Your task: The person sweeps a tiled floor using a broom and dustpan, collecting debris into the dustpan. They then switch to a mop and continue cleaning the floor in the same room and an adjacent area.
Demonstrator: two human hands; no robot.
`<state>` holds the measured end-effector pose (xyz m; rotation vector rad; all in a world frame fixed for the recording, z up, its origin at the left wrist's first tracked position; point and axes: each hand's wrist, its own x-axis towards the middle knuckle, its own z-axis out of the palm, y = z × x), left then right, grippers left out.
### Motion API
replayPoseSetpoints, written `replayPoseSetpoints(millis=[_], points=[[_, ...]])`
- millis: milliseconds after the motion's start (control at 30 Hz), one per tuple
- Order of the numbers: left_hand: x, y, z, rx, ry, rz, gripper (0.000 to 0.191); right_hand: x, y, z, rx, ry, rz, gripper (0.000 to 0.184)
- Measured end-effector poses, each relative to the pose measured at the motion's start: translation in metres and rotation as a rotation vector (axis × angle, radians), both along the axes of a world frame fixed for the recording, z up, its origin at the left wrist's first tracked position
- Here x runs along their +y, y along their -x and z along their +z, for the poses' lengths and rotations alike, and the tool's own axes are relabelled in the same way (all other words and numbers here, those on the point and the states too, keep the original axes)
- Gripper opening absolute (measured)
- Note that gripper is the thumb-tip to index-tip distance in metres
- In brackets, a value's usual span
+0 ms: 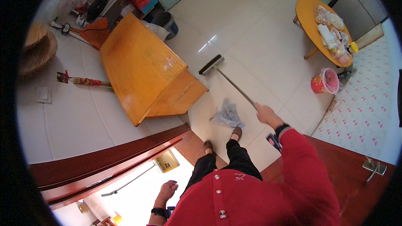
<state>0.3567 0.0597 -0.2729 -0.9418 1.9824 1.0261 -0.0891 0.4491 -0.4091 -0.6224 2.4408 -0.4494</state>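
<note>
My right hand [268,115] grips the upper end of the long metal handle of a broom [235,86], held out ahead of me. The broom head [212,65], with dark bristles along its far side, is on or close to the pale tile floor near the wooden cabinet. A crumpled grey cloth [228,114] lies on the tiles just in front of my shoes. My left hand [169,191] hangs low at my side by the doorway with its fingers partly curled. Nothing shows in it, but how far it is closed is unclear.
The wooden cabinet [144,66] stands left of the broom, with a dark bucket [166,24] behind it. To the right are an oval table [303,22] bearing bagged items and a red bucket [317,83]. A dustpan [169,161] and another broom [135,180] lie through the doorway.
</note>
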Motion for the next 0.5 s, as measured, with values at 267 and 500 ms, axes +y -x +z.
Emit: replayPoseSetpoints(millis=[267,500], points=[[-0.044,0.036,-0.042,0.14,0.006,-0.164,0.029,0.097,-0.214,0.061,-0.193,-0.221,-0.372,0.043],[-0.082,0.014,-0.061,0.247,0.027,-0.387,0.03,0.066,-0.376,0.165,-0.574,-0.255,-0.795,0.032]])
